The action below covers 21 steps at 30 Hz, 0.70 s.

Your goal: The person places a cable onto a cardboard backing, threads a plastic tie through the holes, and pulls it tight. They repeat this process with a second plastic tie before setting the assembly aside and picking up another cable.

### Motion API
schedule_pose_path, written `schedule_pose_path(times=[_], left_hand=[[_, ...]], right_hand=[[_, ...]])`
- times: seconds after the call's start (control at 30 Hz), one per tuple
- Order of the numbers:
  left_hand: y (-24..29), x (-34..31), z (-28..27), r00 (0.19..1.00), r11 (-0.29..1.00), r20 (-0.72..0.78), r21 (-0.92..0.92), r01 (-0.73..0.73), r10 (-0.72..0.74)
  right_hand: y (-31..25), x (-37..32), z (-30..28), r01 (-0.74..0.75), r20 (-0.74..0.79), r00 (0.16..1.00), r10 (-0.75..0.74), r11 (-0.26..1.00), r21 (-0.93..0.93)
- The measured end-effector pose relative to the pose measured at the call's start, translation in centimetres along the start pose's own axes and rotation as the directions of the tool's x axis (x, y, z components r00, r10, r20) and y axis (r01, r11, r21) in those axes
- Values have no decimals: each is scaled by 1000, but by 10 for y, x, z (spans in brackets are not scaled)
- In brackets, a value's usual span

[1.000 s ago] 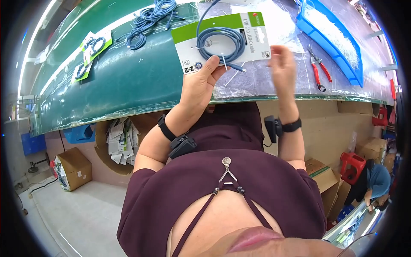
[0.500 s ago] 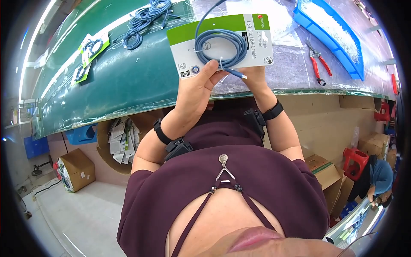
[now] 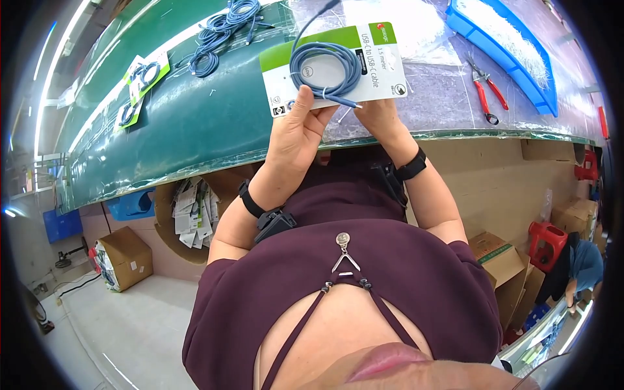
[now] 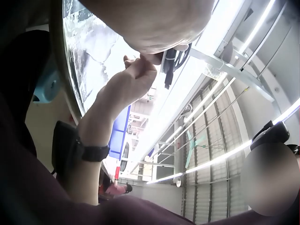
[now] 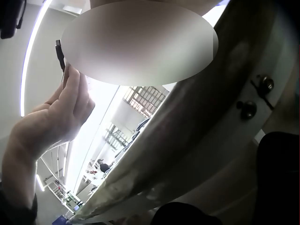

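Observation:
In the head view a green and white card is held up above the table, with a coiled blue cable lying against its printed face. My left hand pinches the card's lower edge and the cable, thumb in front and fingers behind. My right hand is at the lower right edge, its fingers hidden behind the card. The left wrist view shows the right hand with bent fingers beside the cable's connector. In the right wrist view the left hand grips the card's edge.
Coiled blue cables and carded cables lie on the green mat at left. Red-handled cutters and a blue tray of white ties are at right. A box of cards stands below the table.
My right hand has moved left from beside the card to behind its lower right part. The card, held in my left hand, has shifted slightly left since half a second ago.

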<state>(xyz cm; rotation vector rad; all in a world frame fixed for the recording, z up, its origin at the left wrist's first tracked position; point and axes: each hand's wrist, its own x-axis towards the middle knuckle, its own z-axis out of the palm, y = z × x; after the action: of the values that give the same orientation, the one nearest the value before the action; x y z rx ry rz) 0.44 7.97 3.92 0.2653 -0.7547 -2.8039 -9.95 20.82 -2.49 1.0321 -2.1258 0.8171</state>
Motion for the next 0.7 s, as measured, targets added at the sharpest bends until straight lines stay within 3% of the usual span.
schedule_pose_path(times=[0.13, 0.23, 0.27, 0.37, 0.4, 0.43, 0.5, 0.53, 0.6, 0.63, 0.7], left_hand=[[6, -5, -2, 999, 989, 5, -139, 42, -42], [42, -3, -3, 993, 998, 115, -45, -35, 40], [48, -6, -4, 982, 996, 166, -11, -89, 90], [27, 12, 9, 974, 980, 104, 1, -201, 200], [24, 21, 10, 970, 972, 72, 12, -234, 232], [25, 26, 4, 967, 970, 81, 13, -242, 240], [21, 32, -9, 964, 961, 6, 83, -264, 265], [17, 34, -16, 960, 956, -37, 113, -272, 277], [9, 33, -18, 970, 965, -12, 107, -241, 244], [5, 32, -19, 979, 972, 19, 113, -206, 205], [2, 31, -18, 985, 979, 58, 120, -167, 161]], right_hand=[[6, 8, 8, -40, -3, 999, 42, 974, 221], [15, 17, -5, -159, 56, 986, 155, 808, 567], [12, 13, -8, -157, 66, 987, 145, 804, 574], [6, 25, -13, -527, 447, 833, 327, 716, 457], [3, 28, -19, -509, 433, 844, 315, 723, 467], [-2, 27, -28, -501, 295, 866, 405, 708, 499], [-11, 25, -46, -480, 23, 826, 563, 682, 552], [-15, 30, -52, -478, 28, 831, 556, 687, 547], [-34, 48, -64, -177, -37, 978, 207, 907, 381], [-38, 50, -68, -6, -43, 999, 19, 958, 288], [-33, 47, -66, 17, -28, 1000, -11, 968, 251]])
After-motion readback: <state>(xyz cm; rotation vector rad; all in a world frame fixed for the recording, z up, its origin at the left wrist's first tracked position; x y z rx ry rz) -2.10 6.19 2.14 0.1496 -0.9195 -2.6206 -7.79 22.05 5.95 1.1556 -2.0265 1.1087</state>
